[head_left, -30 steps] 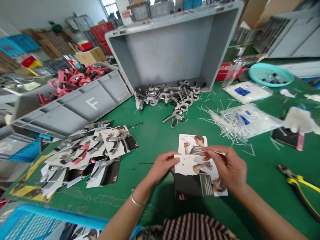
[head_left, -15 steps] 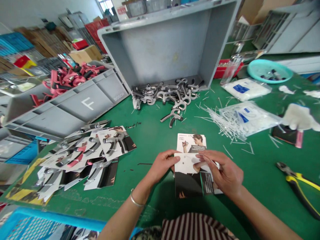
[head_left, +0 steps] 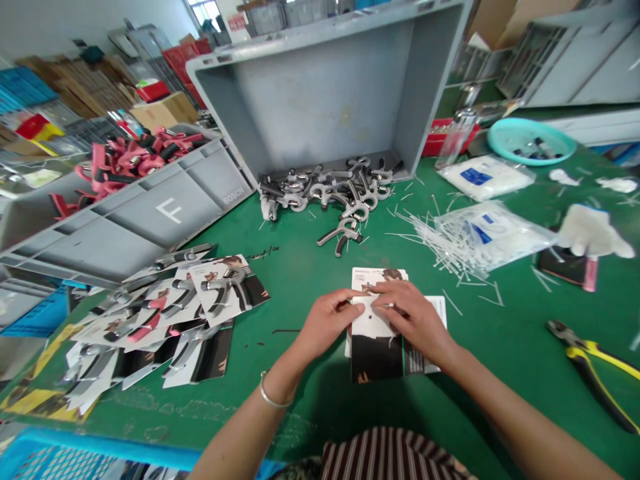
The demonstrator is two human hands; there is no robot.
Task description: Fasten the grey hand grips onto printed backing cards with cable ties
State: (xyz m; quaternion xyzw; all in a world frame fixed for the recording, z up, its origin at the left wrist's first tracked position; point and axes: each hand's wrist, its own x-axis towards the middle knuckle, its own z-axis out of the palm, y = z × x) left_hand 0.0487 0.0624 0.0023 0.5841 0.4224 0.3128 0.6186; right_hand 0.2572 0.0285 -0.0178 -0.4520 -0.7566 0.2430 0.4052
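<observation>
My left hand [head_left: 324, 325] pinches the upper left edge of a printed cardboard packaging card [head_left: 376, 360], thumb on its face. This card is white above and black below, with a small hole near the top. My right hand [head_left: 416, 319] is closed over its upper part, fingertips pinched close to my left fingers; a small white bit shows there, too small to name. More cards lie beneath and behind it, one with a printed picture of a person [head_left: 360, 275]. To the left, cards with grey hand grippers [head_left: 227, 287] and some pink ones lie in an overlapping pile.
Loose grey hand grippers [head_left: 345, 230] spill from a tipped grey crate [head_left: 310, 100]. Another crate [head_left: 125, 220] holds pink ones. On the right lie white cable ties [head_left: 445, 250], plastic bags [head_left: 515, 233], a glove [head_left: 590, 230], yellow-black pliers [head_left: 587, 360] and a turquoise dish [head_left: 500, 143].
My right hand has moved left and up from the card's right side to its top, close to my left fingers. My left hand stays at the card's left edge.
</observation>
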